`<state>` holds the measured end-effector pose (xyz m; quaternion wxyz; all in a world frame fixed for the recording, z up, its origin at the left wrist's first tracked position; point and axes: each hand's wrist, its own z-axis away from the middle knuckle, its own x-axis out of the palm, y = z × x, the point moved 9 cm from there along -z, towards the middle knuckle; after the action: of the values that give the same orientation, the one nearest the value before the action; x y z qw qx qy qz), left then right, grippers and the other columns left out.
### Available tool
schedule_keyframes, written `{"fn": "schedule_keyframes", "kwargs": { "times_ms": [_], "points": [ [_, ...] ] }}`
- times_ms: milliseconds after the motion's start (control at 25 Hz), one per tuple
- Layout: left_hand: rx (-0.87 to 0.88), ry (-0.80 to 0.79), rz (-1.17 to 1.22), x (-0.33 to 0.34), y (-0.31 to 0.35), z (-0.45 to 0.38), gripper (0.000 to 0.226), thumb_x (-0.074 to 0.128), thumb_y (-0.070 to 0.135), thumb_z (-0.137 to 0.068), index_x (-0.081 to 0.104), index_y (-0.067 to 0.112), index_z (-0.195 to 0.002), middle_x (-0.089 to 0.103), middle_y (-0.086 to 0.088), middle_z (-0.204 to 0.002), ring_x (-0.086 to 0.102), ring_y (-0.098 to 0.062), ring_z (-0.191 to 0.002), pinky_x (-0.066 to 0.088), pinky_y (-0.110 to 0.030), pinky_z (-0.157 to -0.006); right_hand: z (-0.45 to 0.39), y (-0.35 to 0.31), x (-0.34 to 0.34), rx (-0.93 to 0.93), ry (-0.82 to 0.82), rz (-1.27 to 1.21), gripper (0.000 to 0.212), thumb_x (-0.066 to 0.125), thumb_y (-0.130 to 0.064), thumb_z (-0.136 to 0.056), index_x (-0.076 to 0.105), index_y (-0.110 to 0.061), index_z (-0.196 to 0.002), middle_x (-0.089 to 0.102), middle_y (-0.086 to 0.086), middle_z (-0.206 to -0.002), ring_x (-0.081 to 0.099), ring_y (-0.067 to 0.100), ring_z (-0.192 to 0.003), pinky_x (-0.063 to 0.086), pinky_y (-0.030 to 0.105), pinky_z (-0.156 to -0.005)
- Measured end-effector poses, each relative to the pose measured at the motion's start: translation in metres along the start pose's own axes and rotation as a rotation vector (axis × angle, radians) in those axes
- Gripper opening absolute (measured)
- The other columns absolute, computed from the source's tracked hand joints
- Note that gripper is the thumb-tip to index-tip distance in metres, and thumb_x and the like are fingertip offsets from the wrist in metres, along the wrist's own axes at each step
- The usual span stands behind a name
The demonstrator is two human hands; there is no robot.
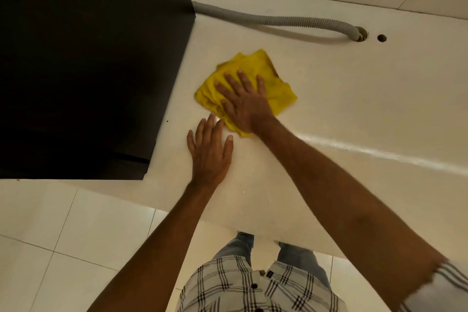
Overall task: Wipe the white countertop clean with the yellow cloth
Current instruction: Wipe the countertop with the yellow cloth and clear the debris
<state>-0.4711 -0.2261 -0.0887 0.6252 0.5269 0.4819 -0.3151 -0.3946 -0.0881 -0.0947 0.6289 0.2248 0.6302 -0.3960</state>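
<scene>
A folded yellow cloth point(276, 83) lies on the white countertop point(354, 109), just right of a black appliance. My right hand point(243, 101) rests flat on the cloth with fingers spread, pressing it against the surface. My left hand point(210, 152) lies palm down on the bare countertop just in front of the cloth, fingers apart, its fingertips close to the cloth's near edge. A glossy streak runs across the countertop to the right of my right forearm.
A large black appliance point(88, 63) stands on the left part of the countertop. A grey corrugated hose point(273, 20) runs from it along the back into a hole point(361, 33); a second small hole point(381, 38) is beside it. Tiled wall behind, tiled floor below.
</scene>
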Motion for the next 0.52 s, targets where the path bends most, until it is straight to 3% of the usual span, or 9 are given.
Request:
{"fn": "schedule_keyframes", "kwargs": {
  "times_ms": [160, 320, 440, 520],
  "points": [
    [0.027, -0.039, -0.057, 0.005, 0.003, -0.003, 0.062, 0.023, 0.054, -0.103, 0.047, 0.02, -0.148, 0.034, -0.006, -0.165, 0.032, -0.03, -0.152, 0.019, -0.058, -0.123, 0.009, 0.091, -0.019, 0.261, 0.07, 0.003, 0.059, 0.022, -0.056, -0.104, 0.034, -0.038, -0.159, 0.031, 0.001, -0.17, 0.022, 0.036, -0.158, 0.013, 0.069, -0.122],
    [0.048, -0.074, -0.075, 0.011, 0.013, -0.009, 0.061, 0.026, 0.053, -0.102, 0.044, 0.021, -0.15, 0.031, -0.006, -0.166, 0.028, -0.029, -0.154, 0.015, -0.058, -0.124, 0.109, 0.189, -0.031, 0.575, 0.2, -0.017, 0.056, 0.026, -0.054, -0.105, 0.035, -0.038, -0.159, 0.032, 0.002, -0.17, 0.024, 0.035, -0.157, 0.014, 0.07, -0.121],
    [0.099, -0.083, -0.051, 0.017, 0.042, -0.022, 0.059, 0.03, 0.05, -0.102, 0.043, 0.019, -0.151, 0.033, -0.007, -0.165, 0.029, -0.029, -0.153, 0.015, -0.058, -0.124, 0.17, 0.161, -0.019, 0.792, 0.266, -0.065, 0.058, 0.03, -0.052, -0.103, 0.039, -0.034, -0.158, 0.036, 0.006, -0.168, 0.029, 0.04, -0.155, 0.019, 0.074, -0.118],
    [0.1, -0.071, -0.007, 0.021, 0.06, -0.033, 0.058, 0.033, 0.047, -0.101, 0.045, 0.017, -0.15, 0.035, -0.006, -0.164, 0.031, -0.028, -0.151, 0.016, -0.058, -0.123, 0.176, 0.096, -0.004, 0.684, 0.237, -0.084, 0.059, 0.033, -0.052, -0.103, 0.037, -0.032, -0.159, 0.034, 0.008, -0.168, 0.027, 0.041, -0.155, 0.018, 0.074, -0.119]
  ]
}}
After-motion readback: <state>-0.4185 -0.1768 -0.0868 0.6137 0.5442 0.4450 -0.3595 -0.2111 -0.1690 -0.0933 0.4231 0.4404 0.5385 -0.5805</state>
